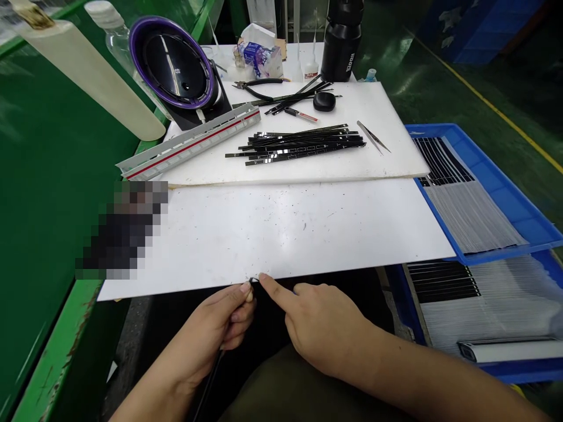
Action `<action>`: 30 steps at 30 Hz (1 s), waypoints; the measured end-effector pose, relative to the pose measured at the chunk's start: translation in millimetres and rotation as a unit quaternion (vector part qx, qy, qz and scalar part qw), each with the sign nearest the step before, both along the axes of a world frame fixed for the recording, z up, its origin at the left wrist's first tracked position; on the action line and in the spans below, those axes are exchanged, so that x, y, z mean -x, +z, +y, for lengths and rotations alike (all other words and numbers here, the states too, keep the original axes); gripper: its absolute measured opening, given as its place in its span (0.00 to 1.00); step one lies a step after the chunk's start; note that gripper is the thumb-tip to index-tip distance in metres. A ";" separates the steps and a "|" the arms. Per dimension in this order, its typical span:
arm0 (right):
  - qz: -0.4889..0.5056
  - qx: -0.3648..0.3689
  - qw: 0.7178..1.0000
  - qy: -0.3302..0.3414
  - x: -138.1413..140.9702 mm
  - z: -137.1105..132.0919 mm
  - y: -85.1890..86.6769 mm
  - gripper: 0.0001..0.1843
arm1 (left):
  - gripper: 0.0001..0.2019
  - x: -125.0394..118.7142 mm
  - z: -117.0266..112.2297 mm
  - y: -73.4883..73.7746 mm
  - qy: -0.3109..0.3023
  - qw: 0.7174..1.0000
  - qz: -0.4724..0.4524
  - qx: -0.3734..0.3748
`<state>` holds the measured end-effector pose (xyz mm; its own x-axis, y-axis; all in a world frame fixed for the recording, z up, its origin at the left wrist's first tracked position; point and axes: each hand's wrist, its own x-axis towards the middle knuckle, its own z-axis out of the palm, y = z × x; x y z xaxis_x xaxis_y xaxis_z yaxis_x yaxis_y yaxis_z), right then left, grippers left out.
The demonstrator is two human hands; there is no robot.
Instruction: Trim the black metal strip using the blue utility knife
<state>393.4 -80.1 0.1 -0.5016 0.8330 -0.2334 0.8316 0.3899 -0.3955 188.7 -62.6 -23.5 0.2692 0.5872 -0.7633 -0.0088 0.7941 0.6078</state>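
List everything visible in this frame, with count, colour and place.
black strips: a pile, black, raised white board
tweezers: one, silver, right of the pile
pliers: one, black-handled, far end of board
bottle: one, black, far edge
round fan-like unit: one, purple rim, far left
ridged rail: one, grey with red line, left of the pile
white sheet: one, near table edge
blue trays: two, right, holding strip rows
left hand: pinches a thin black strip at the sheet's edge
right hand: forefinger on the strip's tip
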 end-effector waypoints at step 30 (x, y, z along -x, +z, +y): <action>-0.016 0.001 1.000 0.017 7.5 -12.0 -8.4 0.39 | 0.21 -7.3 -6.3 0.7 0.039 0.999 0.008 -0.020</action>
